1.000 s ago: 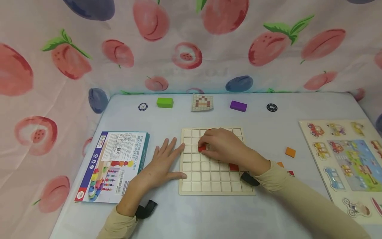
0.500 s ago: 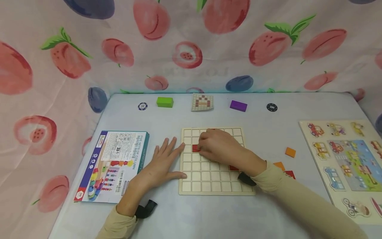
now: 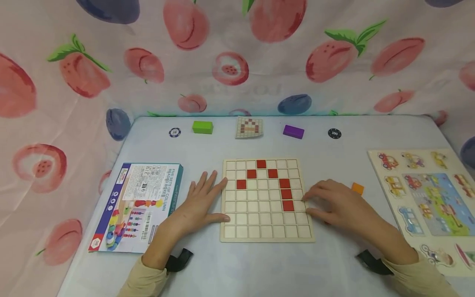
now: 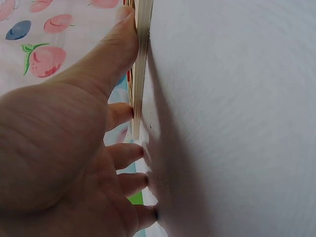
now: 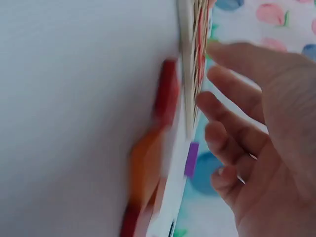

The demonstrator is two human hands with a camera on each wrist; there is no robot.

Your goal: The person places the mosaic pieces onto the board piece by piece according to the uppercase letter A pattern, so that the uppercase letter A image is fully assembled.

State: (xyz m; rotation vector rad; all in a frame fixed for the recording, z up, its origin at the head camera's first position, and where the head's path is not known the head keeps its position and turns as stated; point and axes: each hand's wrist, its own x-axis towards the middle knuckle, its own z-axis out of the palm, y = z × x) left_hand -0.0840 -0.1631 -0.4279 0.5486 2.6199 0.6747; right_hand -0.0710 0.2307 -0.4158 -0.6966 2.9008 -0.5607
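Note:
A square wooden grid board (image 3: pixel 256 218) lies on the white table, with several red square tiles (image 3: pixel 288 205) set in its cells. They form a slanted peak at the top and a column down the right; a single red tile (image 3: pixel 241 184) sits on the left slope. My left hand (image 3: pixel 198 206) is spread flat, its thumb and index finger touching the board's left edge. Beside the right edge hovers my right hand (image 3: pixel 339 208), fingers loosely bent, holding nothing. In the right wrist view, a loose red tile (image 5: pixel 167 94) and an orange tile (image 5: pixel 145 165) lie below it, blurred.
A pattern card (image 3: pixel 249 128) stands at the back between a green block (image 3: pixel 202 127) and a purple block (image 3: pixel 293 132), with a chip (image 3: pixel 334 133) further right. A boxed toy (image 3: pixel 157 181) lies left, a picture puzzle board (image 3: pixel 382 163) right. One orange tile (image 3: pixel 358 189) lies behind my right hand.
My right hand has let go of the red tile in the left part of the grid and moved right, off the board. The left hand has stayed at the board's left edge.

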